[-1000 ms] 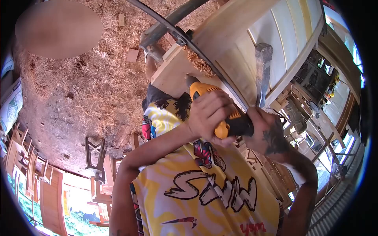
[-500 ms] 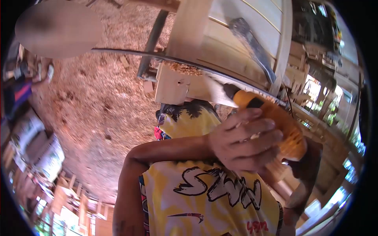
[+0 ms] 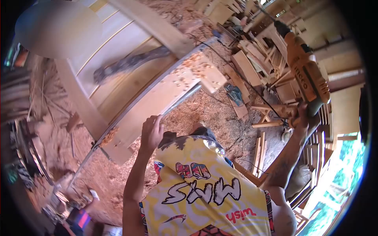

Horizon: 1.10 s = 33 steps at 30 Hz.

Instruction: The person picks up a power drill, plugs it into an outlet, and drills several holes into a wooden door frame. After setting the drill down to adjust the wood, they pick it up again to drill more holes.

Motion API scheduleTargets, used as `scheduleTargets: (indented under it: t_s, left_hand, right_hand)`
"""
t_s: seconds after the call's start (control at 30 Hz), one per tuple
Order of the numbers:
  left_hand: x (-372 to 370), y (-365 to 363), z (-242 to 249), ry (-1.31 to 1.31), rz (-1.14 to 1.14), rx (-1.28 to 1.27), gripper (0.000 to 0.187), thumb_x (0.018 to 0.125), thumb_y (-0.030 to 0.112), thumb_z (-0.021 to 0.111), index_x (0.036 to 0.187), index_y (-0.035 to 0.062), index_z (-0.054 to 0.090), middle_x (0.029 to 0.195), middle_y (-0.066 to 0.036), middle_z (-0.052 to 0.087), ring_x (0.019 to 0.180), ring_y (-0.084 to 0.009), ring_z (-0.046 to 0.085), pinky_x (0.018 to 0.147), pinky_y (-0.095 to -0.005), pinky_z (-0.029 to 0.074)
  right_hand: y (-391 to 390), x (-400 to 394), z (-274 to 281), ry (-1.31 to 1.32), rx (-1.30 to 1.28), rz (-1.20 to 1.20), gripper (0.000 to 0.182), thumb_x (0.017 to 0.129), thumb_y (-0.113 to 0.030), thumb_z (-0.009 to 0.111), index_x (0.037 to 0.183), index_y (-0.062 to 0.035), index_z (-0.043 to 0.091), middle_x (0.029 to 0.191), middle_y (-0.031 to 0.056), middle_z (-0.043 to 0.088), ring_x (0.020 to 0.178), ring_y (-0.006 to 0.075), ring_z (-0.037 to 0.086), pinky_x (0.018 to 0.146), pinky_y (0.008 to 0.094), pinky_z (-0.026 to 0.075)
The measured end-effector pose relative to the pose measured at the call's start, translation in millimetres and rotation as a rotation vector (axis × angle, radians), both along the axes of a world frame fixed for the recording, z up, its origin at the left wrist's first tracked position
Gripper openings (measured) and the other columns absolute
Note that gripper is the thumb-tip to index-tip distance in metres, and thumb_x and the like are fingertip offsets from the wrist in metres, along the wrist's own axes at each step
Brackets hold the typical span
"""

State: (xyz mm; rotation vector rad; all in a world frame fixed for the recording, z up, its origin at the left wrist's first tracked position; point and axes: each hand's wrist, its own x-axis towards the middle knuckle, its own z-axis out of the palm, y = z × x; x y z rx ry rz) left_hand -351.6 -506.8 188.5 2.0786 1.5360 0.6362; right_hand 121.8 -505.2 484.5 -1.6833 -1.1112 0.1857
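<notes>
My right hand (image 3: pixel 302 117) is closed round the handle of an orange power drill (image 3: pixel 302 72), raised out to the right. Its long thin bit (image 3: pixel 266 13) points up and away, apart from the wood. My left hand (image 3: pixel 152 131) has its fingers curled over the near edge of a long wooden board (image 3: pixel 147 105). Wood shavings (image 3: pixel 193 67) lie on the board's far end, with more near its left end. Beyond the board is a framed wooden panel (image 3: pixel 114 49), and a dark, worn length of wood or tool (image 3: pixel 132 63) lies across it.
Shavings cover the ground (image 3: pixel 197 106). Stacked timber offcuts (image 3: pixel 256 59) stand at the far right, near a small wooden trestle (image 3: pixel 271 114). A dark cable (image 3: pixel 252 88) runs along the ground. Sticks and scraps are piled on the left.
The drill has moved away from the board, up and to the right. My left hand has left the drill and now holds the board's edge. The view has turned.
</notes>
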Motion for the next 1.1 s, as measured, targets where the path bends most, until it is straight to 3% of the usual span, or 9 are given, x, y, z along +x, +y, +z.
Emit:
scheduleTargets:
  t_s: [0.1, 0.2, 0.37, 0.53, 0.57, 0.67, 0.7, 0.93, 1.1]
  left_hand:
    - [65, 33, 5, -0.073, 0.041, -0.083, 0.030, 0.101, 0.010, 0.070, 0.130, 0.0031, 0.068, 0.102, -0.021, 0.074, 0.098, -0.0428, 0.071, 0.090, -0.0530, 0.055]
    - [134, 88, -7, -0.043, 0.107, -0.210, 0.030, 0.102, 0.015, 0.072, 0.130, 0.0037, 0.068, 0.111, -0.021, 0.075, 0.104, -0.0433, 0.071, 0.093, -0.0552, 0.054]
    - [219, 210, -17, 0.077, 0.167, 0.264, 0.038, 0.102, 0.019, 0.073, 0.135, 0.0014, 0.068, 0.125, -0.026, 0.072, 0.120, -0.0465, 0.067, 0.102, -0.0562, 0.052]
    - [271, 308, -80, 0.497, 0.597, 0.019, 0.056, 0.110, 0.052, 0.057, 0.145, 0.0075, 0.064, 0.144, -0.019, 0.065, 0.135, -0.0403, 0.059, 0.114, -0.0641, 0.038]
    - [276, 313, -84, 0.520, 0.637, 0.033, 0.057, 0.109, 0.052, 0.059, 0.145, 0.0077, 0.064, 0.144, -0.019, 0.064, 0.136, -0.0404, 0.057, 0.113, -0.0647, 0.038]
    - [288, 323, -107, 0.555, 0.729, 0.039, 0.057, 0.107, 0.051, 0.062, 0.144, 0.0077, 0.063, 0.144, -0.018, 0.061, 0.140, -0.0413, 0.053, 0.111, -0.0655, 0.038]
    - [278, 319, -113, 0.562, 0.723, 0.027, 0.057, 0.106, 0.051, 0.062, 0.144, 0.0074, 0.062, 0.144, -0.019, 0.061, 0.140, -0.0420, 0.051, 0.111, -0.0651, 0.038]
    - [273, 316, -95, 0.386, 0.758, -0.108, 0.049, 0.105, 0.045, 0.064, 0.140, 0.0102, 0.067, 0.144, -0.016, 0.060, 0.136, -0.0413, 0.054, 0.112, -0.0626, 0.038]
    - [258, 334, -100, 0.080, 0.918, -0.205, 0.034, 0.112, 0.036, 0.058, 0.131, 0.0119, 0.073, 0.129, -0.012, 0.069, 0.126, -0.0393, 0.063, 0.115, -0.0564, 0.041]
  right_hand:
    - [-2, 71, -21, 0.299, 0.140, -0.056, 0.043, 0.105, -0.034, 0.079, 0.121, 0.0049, 0.074, 0.089, 0.0083, 0.074, 0.064, 0.0110, 0.064, 0.054, 0.0265, 0.046]
    - [12, 121, -28, 0.611, 0.287, -0.008, 0.043, 0.113, -0.041, 0.068, 0.126, 0.0007, 0.064, 0.111, 0.0182, 0.074, 0.064, 0.0161, 0.060, 0.057, 0.0329, 0.049]
    - [87, 184, -28, 1.205, 0.546, 0.285, 0.050, 0.115, -0.042, 0.061, 0.141, 0.0009, 0.057, 0.110, 0.0175, 0.070, 0.067, 0.0168, 0.058, 0.062, 0.0330, 0.051]
    - [221, 249, -52, 1.790, 0.807, 0.510, 0.052, 0.112, -0.034, 0.068, 0.138, 0.0079, 0.052, 0.113, 0.0165, 0.063, 0.086, 0.0183, 0.059, 0.082, 0.0371, 0.054]
    - [252, 263, -61, 1.938, 0.788, 0.652, 0.054, 0.111, -0.035, 0.069, 0.135, 0.0103, 0.053, 0.111, 0.0164, 0.064, 0.092, 0.0235, 0.063, 0.093, 0.0424, 0.057]
    - [361, 308, -108, 1.920, 0.782, 0.309, 0.050, 0.111, -0.037, 0.068, 0.132, 0.0083, 0.060, 0.120, 0.0197, 0.072, 0.121, 0.0351, 0.070, 0.121, 0.0533, 0.051]
    - [394, 326, -133, 2.022, 0.687, 0.456, 0.048, 0.113, -0.037, 0.066, 0.130, 0.0068, 0.064, 0.127, 0.0210, 0.074, 0.125, 0.0373, 0.069, 0.121, 0.0551, 0.051]
    - [587, 367, -257, 2.551, 0.139, 0.170, 0.065, 0.103, -0.045, 0.074, 0.141, 0.0065, 0.066, 0.133, 0.0240, 0.073, 0.127, 0.0386, 0.067, 0.113, 0.0536, 0.055]
    - [699, 317, -281, 2.499, -0.104, 0.199, 0.070, 0.100, -0.049, 0.074, 0.146, 0.0020, 0.067, 0.136, 0.0233, 0.072, 0.125, 0.0378, 0.067, 0.112, 0.0525, 0.055]
